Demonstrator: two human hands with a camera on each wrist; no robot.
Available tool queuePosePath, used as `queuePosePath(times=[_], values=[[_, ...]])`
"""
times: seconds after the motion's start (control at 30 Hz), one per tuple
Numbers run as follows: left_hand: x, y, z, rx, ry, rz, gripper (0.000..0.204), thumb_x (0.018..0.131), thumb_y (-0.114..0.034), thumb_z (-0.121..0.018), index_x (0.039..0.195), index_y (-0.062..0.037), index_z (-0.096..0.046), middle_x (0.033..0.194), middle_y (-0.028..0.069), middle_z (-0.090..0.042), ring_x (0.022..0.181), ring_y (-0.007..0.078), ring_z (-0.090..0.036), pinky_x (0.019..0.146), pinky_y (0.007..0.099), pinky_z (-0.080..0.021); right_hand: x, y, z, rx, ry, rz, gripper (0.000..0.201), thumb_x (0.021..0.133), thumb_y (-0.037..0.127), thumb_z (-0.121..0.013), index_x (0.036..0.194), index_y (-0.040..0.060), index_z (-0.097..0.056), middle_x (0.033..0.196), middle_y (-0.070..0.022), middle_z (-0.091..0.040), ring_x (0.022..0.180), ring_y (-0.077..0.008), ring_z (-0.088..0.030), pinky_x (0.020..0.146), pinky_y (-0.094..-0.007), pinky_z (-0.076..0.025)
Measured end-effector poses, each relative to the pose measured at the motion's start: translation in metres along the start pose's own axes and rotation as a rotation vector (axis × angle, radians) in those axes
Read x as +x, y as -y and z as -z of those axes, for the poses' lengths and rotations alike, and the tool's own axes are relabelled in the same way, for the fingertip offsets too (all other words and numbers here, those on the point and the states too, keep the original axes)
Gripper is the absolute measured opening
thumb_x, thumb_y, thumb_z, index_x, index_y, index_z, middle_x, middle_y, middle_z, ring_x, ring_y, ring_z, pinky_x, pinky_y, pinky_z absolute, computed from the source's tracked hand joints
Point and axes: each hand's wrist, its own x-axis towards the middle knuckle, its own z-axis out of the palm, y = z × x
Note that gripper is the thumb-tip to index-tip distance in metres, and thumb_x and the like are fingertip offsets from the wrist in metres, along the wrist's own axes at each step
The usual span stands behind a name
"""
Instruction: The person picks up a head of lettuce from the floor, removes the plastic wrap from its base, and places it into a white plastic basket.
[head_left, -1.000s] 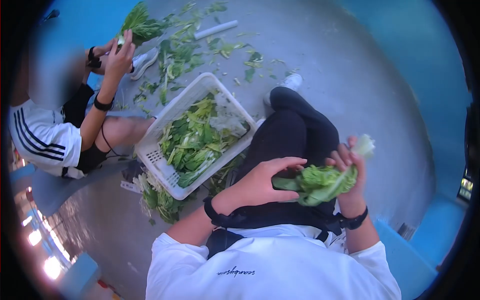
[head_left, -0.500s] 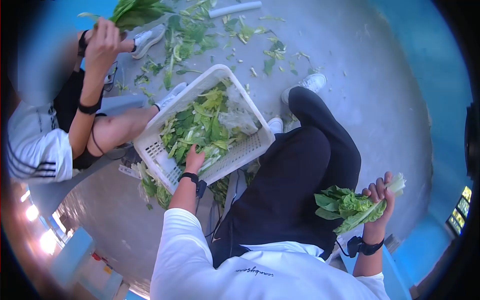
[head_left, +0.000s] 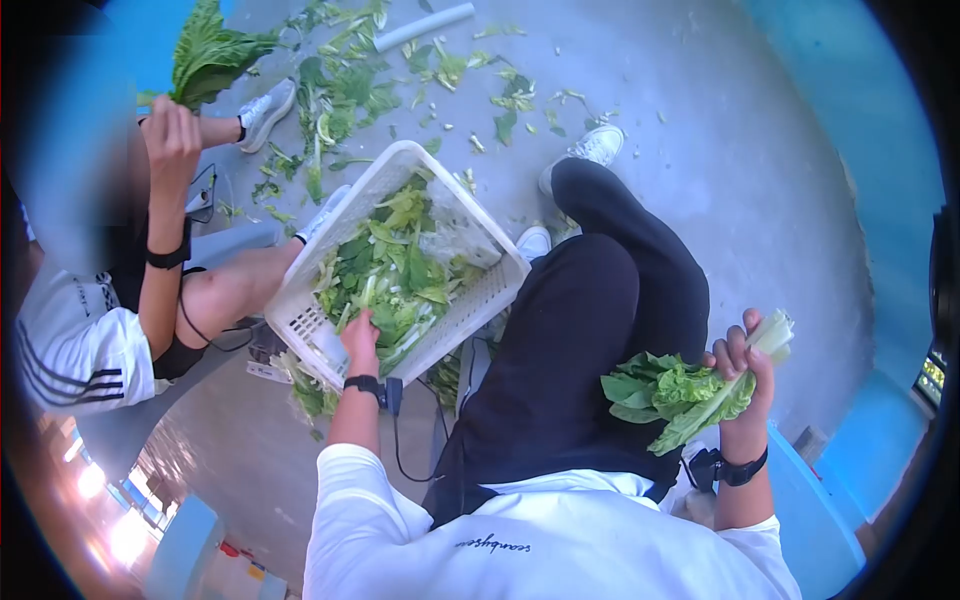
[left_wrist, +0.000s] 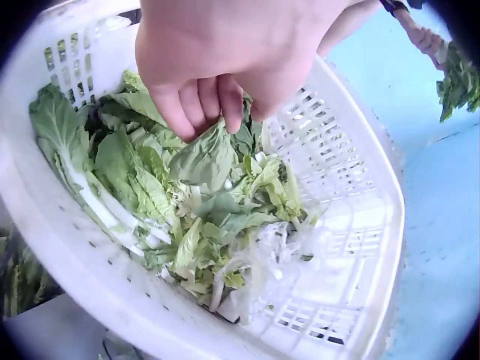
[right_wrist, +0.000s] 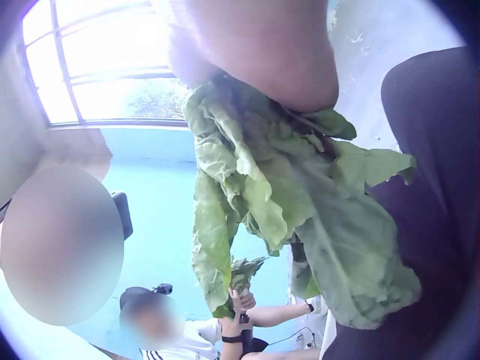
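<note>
My left hand (head_left: 360, 338) is inside the near side of a white plastic basket (head_left: 428, 150), over loose leaves and pale stems. In the left wrist view, its curled fingers pinch a green leaf (left_wrist: 204, 161) just above the pile of leaves (left_wrist: 127, 169). Out to the right, above the lap, my right hand (head_left: 750, 365) grips a head of leafy greens (head_left: 675, 390) near its pale cut base, with the leaves pointing left. The right wrist view shows its broad leaves (right_wrist: 300, 202) hanging below the palm.
Another person (head_left: 85, 330) sits at the left, holding up a bunch of greens (head_left: 205, 55). Leaf scraps (head_left: 345, 95) and a white tube (head_left: 425, 27) lie on the floor beyond the basket. Clear plastic (left_wrist: 266, 259) lies among the leaves. More greens (head_left: 312, 390) lie beside the basket.
My left hand has left the head of greens and moved into the basket at the left. The right hand still grips the greens. The other person's bunch has shifted left.
</note>
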Motion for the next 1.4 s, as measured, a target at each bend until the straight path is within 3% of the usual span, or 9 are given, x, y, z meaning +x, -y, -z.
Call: queuePosePath(times=[0.2,0.33,0.5,0.63,0.8,0.87,1.13,1.17,1.4], values=[[-0.101,-0.048,0.016,-0.006,-0.015,-0.135,0.021,0.089,-0.023,-0.073,0.078,-0.0078,-0.063,0.065,-0.0027,-0.051,0.054,0.0087,-0.048,0.049,0.0248,-0.041,-0.043,-0.004,0.003,-0.085,0.076,-0.086,0.033,0.089,0.015,-0.059,0.118,0.0084,-0.046,0.074,-0.0008,-0.044,0.067,-0.0120,-0.050,0.080,-0.0348,-0.055],[-0.183,-0.091,-0.002,-0.344,0.254,-0.233,0.019,0.091,-0.009,-0.067,0.075,-0.0099,-0.056,0.071,-0.0046,-0.052,0.067,0.0072,-0.053,0.055,0.0254,-0.044,-0.072,-0.011,0.010,-0.021,0.183,-0.231,0.035,0.090,0.014,-0.059,0.122,0.0071,-0.046,0.079,-0.0029,-0.049,0.078,-0.0168,-0.057,0.086,-0.0402,-0.055],[-0.284,-0.124,-0.037,-0.329,0.600,-0.411,0.012,0.090,-0.001,-0.062,0.101,-0.0051,-0.062,0.079,-0.0037,-0.058,0.073,0.0056,-0.055,0.064,0.0210,-0.044,-0.098,-0.035,0.016,0.059,0.334,-0.305,0.026,0.092,0.012,-0.060,0.115,0.0084,-0.051,0.103,-0.0098,-0.061,0.109,-0.0280,-0.063,0.102,-0.0497,-0.049],[-0.375,-0.150,-0.052,-0.105,0.786,-0.565,0.038,0.087,0.000,-0.060,0.125,-0.0046,-0.061,0.087,-0.0033,-0.061,0.077,0.0037,-0.053,0.069,0.0187,-0.040,-0.106,-0.038,0.002,0.054,0.446,-0.311,0.015,0.095,0.011,-0.057,0.109,0.0083,-0.052,0.149,-0.0218,-0.042,0.136,-0.0353,-0.046,0.108,-0.0552,-0.044],[-0.411,-0.168,-0.090,-0.008,0.943,-0.573,0.034,0.086,-0.002,-0.063,0.120,-0.0054,-0.064,0.088,0.0003,-0.065,0.079,0.0072,-0.060,0.071,0.0209,-0.046,-0.128,-0.023,0.008,0.024,0.494,-0.134,0.016,0.093,0.008,-0.059,0.107,0.0093,-0.051,0.147,-0.0212,-0.044,0.134,-0.0344,-0.048,0.110,-0.0509,-0.043],[-0.464,-0.153,-0.080,0.503,1.073,-1.956,0.028,0.084,0.000,-0.066,0.112,-0.0060,-0.069,0.089,0.0052,-0.070,0.077,0.0177,-0.068,0.071,0.0290,-0.055,-0.129,-0.015,0.014,0.010,0.537,-0.082,0.018,0.092,0.006,-0.061,0.105,0.0105,-0.049,0.145,-0.0209,-0.047,0.132,-0.0336,-0.050,0.110,-0.0470,-0.042],[-0.471,-0.159,-0.077,0.587,1.204,-1.624,0.039,0.078,-0.008,-0.074,0.117,-0.0063,-0.069,0.101,0.0106,-0.071,0.090,0.0254,-0.070,0.080,0.0361,-0.057,-0.112,-0.024,0.030,0.149,0.569,-0.073,0.026,0.090,0.006,-0.063,0.109,0.0111,-0.045,0.117,-0.0146,-0.061,0.101,-0.0238,-0.064,0.097,-0.0405,-0.051],[-0.467,-0.162,-0.072,0.583,1.191,-1.571,0.041,0.078,-0.007,-0.074,0.119,-0.0061,-0.068,0.103,0.0113,-0.072,0.091,0.0255,-0.070,0.081,0.0361,-0.057,-0.114,-0.025,0.026,0.143,0.513,-0.009,0.041,0.090,0.007,-0.063,0.126,0.0099,-0.043,0.104,-0.0106,-0.061,0.089,-0.0194,-0.064,0.092,-0.0388,-0.053],[-0.307,-0.111,-0.046,0.362,0.876,-0.778,0.044,0.090,-0.008,-0.063,0.133,-0.0031,-0.056,0.104,0.0090,-0.071,0.100,0.0183,-0.068,0.089,0.0312,-0.052,-0.121,-0.036,0.022,0.116,0.388,-0.008,0.076,0.088,0.010,-0.061,0.153,0.0032,-0.022,0.092,-0.0048,-0.053,0.082,-0.0155,-0.058,0.096,-0.0389,-0.051]])
